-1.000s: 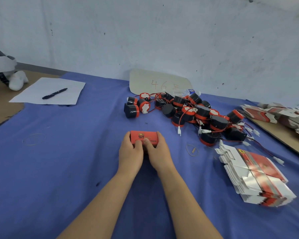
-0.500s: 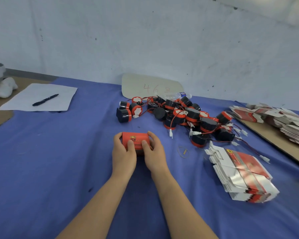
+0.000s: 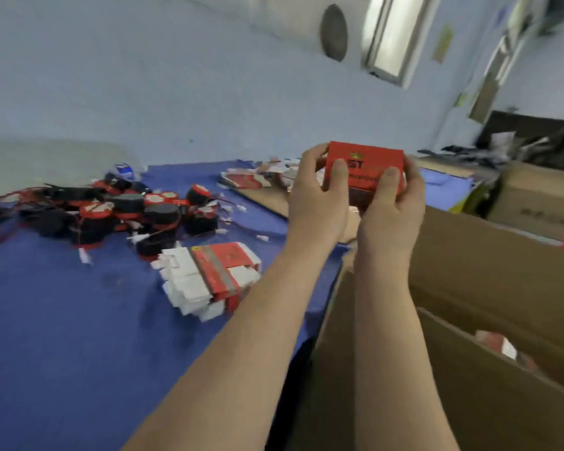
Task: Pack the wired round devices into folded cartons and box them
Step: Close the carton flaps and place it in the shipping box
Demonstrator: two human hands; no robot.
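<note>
Carton (image 3: 365,167) is pinched between left hand (image 3: 316,203) and right hand (image 3: 391,209), thumbs on its face, held up just beside the open cardboard box (image 3: 485,271). A careless release might miss the box or spring a flap.

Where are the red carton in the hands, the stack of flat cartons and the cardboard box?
red carton (image 3: 365,157), head view, on its red front face.
stack of flat cartons (image 3: 215,275), head view, on the top carton's red band.
cardboard box (image 3: 469,262), head view, on its brown far wall.
</note>
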